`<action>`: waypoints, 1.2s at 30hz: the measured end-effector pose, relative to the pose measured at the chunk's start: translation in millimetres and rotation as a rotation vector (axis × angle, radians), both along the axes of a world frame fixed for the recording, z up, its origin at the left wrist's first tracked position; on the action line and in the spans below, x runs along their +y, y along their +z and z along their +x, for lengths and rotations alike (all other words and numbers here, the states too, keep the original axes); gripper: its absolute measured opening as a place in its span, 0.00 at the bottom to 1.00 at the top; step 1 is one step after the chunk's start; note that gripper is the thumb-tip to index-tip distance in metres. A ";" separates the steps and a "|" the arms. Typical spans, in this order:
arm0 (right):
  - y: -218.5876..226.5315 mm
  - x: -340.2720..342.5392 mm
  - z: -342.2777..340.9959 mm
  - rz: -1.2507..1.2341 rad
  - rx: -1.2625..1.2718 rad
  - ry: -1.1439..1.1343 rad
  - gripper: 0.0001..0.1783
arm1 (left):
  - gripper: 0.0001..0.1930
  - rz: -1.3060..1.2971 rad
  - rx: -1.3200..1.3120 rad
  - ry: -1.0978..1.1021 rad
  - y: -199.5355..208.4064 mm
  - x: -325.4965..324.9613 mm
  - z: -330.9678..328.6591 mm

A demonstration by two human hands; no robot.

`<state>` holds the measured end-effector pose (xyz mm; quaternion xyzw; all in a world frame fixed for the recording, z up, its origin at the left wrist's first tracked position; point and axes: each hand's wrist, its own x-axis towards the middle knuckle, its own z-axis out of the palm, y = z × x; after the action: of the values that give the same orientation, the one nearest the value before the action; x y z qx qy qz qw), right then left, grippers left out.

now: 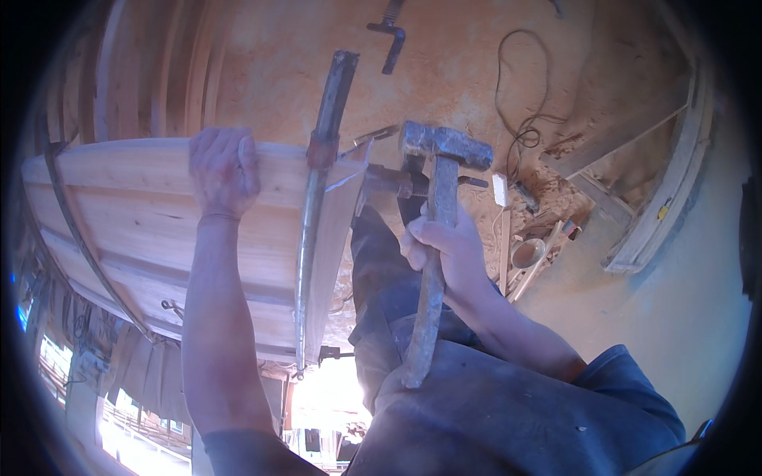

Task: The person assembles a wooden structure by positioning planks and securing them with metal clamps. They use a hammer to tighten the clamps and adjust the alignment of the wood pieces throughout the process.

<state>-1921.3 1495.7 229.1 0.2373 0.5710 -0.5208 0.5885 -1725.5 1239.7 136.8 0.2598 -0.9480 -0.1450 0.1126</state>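
Note:
My right hand (451,242) is closed round the wooden handle of a hammer (432,309). The hammer's worn metal head points up and away from me, and the handle's end hangs near my dark clothing. My left hand (225,170) is closed over the far edge of a pale wooden panel (159,202) made of several boards. A long metal bar clamp (308,238) crosses the panel to the right of my left hand. Another clamp bar (83,226) spans it near its left end. The undersides of my left fingers are hidden.
Sawdust covers the floor (278,71), where a black cable (520,127) lies looped. To the right are a wooden frame (675,182), a round container (527,254) and thin wood strips (540,266). Upright boards (143,63) stand at the far left. Another clamp (389,40) is at the top.

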 end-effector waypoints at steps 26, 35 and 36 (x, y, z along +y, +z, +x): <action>25.1 67.6 119.2 -0.010 -0.047 0.009 0.08 | 0.15 -0.089 0.080 0.063 -10.3 9.2 8.8; 32.4 80.8 113.1 -0.012 -0.296 0.038 0.06 | 0.11 0.051 0.144 0.082 -10.8 3.5 21.4; 34.0 81.7 112.4 0.003 -0.313 0.026 0.06 | 0.11 0.087 0.223 0.076 -11.5 2.6 28.1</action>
<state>-1808.9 1577.3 263.1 0.3091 0.4762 -0.4690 0.6766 -1697.4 1242.3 125.4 0.2825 -0.9119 -0.2097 0.2113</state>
